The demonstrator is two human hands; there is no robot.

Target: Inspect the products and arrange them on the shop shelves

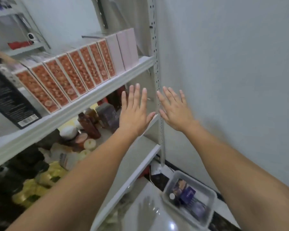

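Both of my hands are raised in front of the shelf's right end, fingers straight and spread, holding nothing. My left hand [135, 109] hovers below the upper shelf board [83, 105]. My right hand [174, 108] is beside the perforated upright post [157, 67]. On the upper shelf stands a row of several orange-patterned boxes [70, 77], then pale pink boxes [123, 50] at the right end. A black box [8, 97] stands at the left. The lower shelf holds brown bottles [89, 124], jars and yellow packs [40, 184].
A clear plastic tub [190, 199] with a purple box and small items sits on the floor by the wall. The pale wall [232, 80] fills the right side. A second grey shelf unit [23, 44] stands at the back left.
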